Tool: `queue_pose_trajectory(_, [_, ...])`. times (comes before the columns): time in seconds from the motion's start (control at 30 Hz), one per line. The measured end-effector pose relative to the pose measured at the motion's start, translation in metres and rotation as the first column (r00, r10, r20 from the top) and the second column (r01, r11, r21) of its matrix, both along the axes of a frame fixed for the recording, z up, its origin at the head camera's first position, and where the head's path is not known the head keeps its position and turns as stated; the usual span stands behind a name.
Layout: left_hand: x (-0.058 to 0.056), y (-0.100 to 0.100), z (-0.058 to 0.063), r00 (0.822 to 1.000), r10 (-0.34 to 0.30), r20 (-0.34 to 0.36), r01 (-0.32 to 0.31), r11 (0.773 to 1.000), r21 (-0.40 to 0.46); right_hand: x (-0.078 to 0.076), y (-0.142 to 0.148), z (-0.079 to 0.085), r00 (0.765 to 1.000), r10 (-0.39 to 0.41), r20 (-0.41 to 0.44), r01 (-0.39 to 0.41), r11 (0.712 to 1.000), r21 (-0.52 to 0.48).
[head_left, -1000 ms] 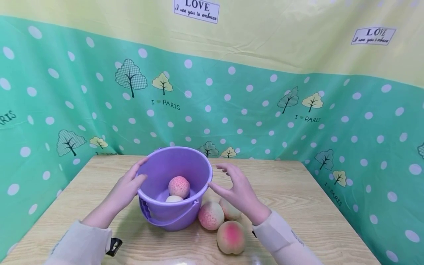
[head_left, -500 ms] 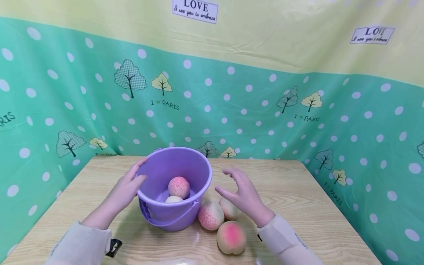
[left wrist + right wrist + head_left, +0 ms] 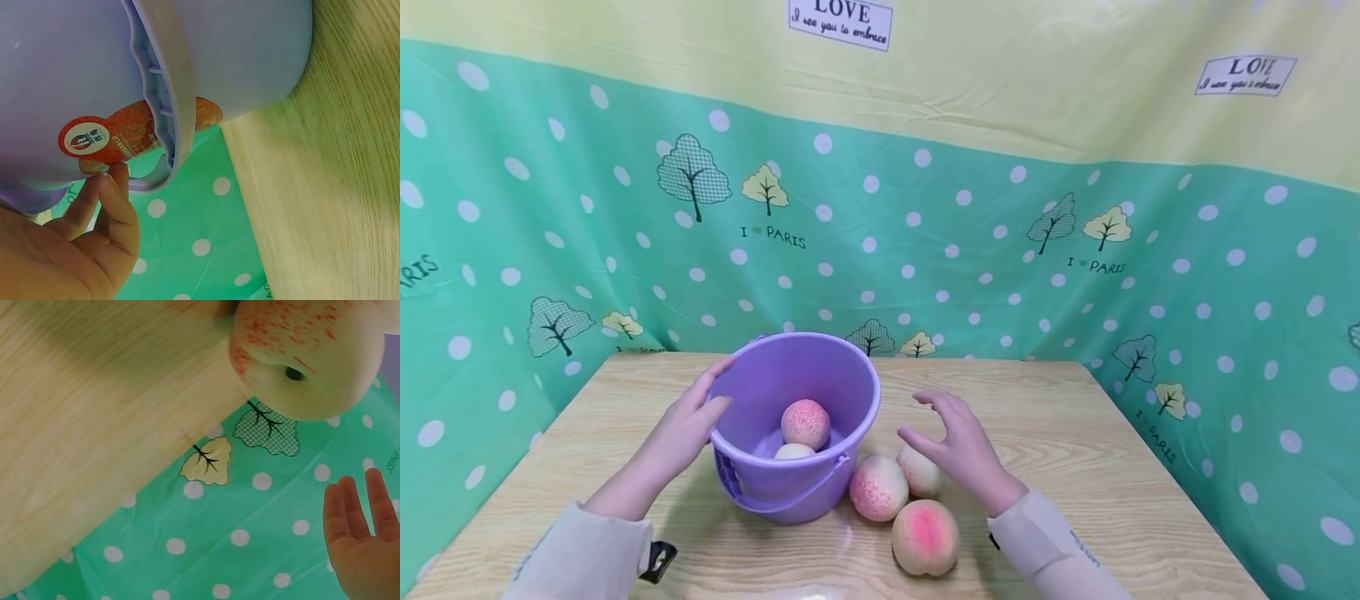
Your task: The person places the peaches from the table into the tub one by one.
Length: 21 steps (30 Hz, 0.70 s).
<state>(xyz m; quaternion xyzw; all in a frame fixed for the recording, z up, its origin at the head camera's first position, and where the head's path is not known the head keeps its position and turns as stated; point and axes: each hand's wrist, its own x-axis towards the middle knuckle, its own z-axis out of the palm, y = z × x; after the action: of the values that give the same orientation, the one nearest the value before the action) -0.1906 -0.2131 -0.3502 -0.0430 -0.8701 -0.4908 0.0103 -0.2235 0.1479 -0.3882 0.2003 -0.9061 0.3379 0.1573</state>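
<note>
A purple bucket (image 3: pixel 842 375) stands on the table with its mouth tilted in view. Inside lie a pink-speckled peach (image 3: pixel 806 422) and a paler peach (image 3: pixel 794 451), partly hidden by the rim. My left hand (image 3: pixel 679 429) holds the bucket's left rim, thumb over the edge; the left wrist view has its fingertips against the outer wall by a red label (image 3: pixel 128 134). To the right, my right hand (image 3: pixel 961 450) is held in the air, fingers apart and holding nothing. Below it sit a speckled peach (image 3: pixel 878 490), a pale peach (image 3: pixel 917 468) and a pink-centred peach (image 3: pixel 925 537).
The bucket's handle (image 3: pixel 786 503) hangs down at its front. Wood-grained table (image 3: pixel 1037 408) extends to the right and behind. A green dotted cloth (image 3: pixel 910 225) walls in the back and sides. A black strap (image 3: pixel 658 562) shows at the left sleeve.
My right hand has drawn away from the bucket's right rim, moving right and slightly down. My left hand, the bucket and the peaches stay where they were.
</note>
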Motion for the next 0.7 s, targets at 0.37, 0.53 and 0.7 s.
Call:
queue_pose_trajectory(0.37, [0.0, 0.0, -0.001, 1.0, -0.002, -0.006, 0.002, 1.0, 0.001, -0.003, 0.006, -0.012, 0.996, -0.026, 0.086, 0.028, 1.0, -0.014])
queue_pose_trajectory(0.53, [0.0, 0.0, 0.0, 1.0, -0.003, -0.002, 0.003, 1.0, 0.006, -0.002, 0.007, -0.02, 0.99, -0.03, 0.139, 0.033, 0.999, -0.018])
queue_pose_trajectory(0.7, [0.0, 0.0, 0.0, 1.0, -0.005, -0.002, 0.005, 1.0, 0.011, 0.0, 0.006, -0.024, 0.982, -0.026, 0.19, 0.032, 0.999, -0.031])
